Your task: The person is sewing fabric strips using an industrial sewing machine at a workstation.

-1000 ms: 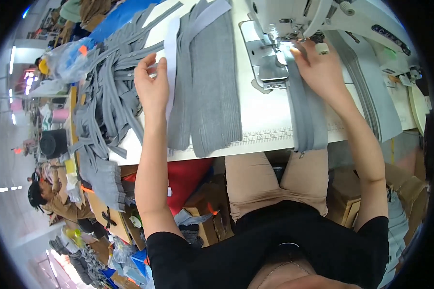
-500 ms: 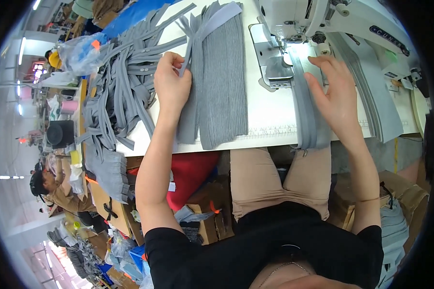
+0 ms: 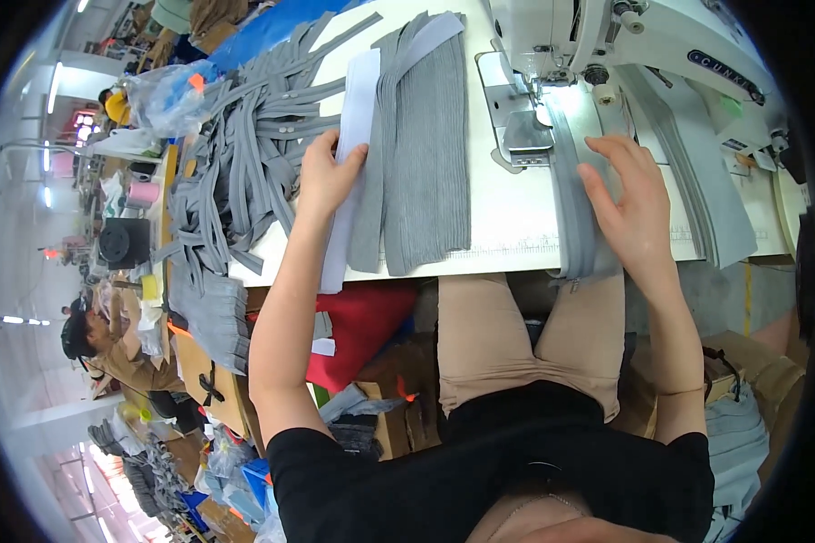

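My left hand (image 3: 329,176) pinches a pale lavender-white fabric strip (image 3: 362,95) between thumb and fingers. The strip hangs slightly over the table's front edge. Just right of it lies a neat stack of grey fabric strips (image 3: 433,163), with looser strips along its left side. My right hand (image 3: 632,204) hovers with fingers spread beside a long grey zipper strip (image 3: 572,213), which runs under the lit needle area of a white sewing machine (image 3: 643,45). Whether those fingertips touch the strip I cannot tell.
A tangled heap of grey zipper strips (image 3: 244,136) covers the table's left side. More grey panels (image 3: 688,163) lie to the right of the machine. A metal guide plate (image 3: 527,134) sits by the needle. At far left, another person (image 3: 122,335) is at work.
My left hand has drawn the pale strip out to the left of the stack, where it now lies lengthwise, its pale side up. The right hand stays nearly where it was.
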Motion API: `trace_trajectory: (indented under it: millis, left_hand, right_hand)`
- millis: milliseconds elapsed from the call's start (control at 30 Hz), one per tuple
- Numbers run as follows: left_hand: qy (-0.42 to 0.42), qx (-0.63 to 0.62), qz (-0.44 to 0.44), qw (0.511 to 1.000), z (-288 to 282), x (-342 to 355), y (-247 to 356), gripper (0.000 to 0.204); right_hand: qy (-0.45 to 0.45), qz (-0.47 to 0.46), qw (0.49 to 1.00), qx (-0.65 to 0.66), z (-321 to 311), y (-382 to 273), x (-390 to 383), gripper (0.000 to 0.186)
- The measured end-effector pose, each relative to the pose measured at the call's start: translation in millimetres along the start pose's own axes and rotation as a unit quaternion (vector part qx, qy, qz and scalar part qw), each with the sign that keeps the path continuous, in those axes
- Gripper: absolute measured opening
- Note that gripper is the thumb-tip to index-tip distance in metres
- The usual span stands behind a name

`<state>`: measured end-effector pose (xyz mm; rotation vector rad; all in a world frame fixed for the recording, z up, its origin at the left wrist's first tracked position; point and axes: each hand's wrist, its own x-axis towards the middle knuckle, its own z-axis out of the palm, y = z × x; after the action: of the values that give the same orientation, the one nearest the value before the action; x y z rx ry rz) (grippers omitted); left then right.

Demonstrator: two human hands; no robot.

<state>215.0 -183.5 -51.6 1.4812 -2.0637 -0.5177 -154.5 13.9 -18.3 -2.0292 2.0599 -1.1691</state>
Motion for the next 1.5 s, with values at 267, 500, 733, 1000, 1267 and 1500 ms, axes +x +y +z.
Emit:
trace_trajectory:
  millis: [267,500,733,1000,1267,1500]
  left_hand:
    - [0.081,-0.025,0.041,0.996,1,-34,82,0.042]
    - [0.043,0.069,0.139,0.987,17,-42,97,0.040]
    - [0.073,-0.068,0.147,0.984,34,-37,105,0.068]
    - [0.166,0.013,0.188,0.968,58,-25,96,0.075]
    - [0.076,0.087,0.072,0.991,41,-14,100,0.050]
    - [0.098,0.074,0.117,0.986,42,-13,97,0.037]
  right_hand:
    - [-0.037,0.022,0.999,0.015,1,6,-11,0.029]
    - [-0.028,0.016,0.998,0.045,2,-2,-13,0.027]
    - [-0.020,0.001,0.999,0.042,1,0,-17,0.024]
    - [-0.029,-0.004,0.998,0.053,-3,-8,-19,0.024]
    - [-0.025,-0.006,0.998,0.058,-6,-12,-21,0.024]
    - [-0.032,-0.018,0.998,0.059,-1,-12,-23,0.023]
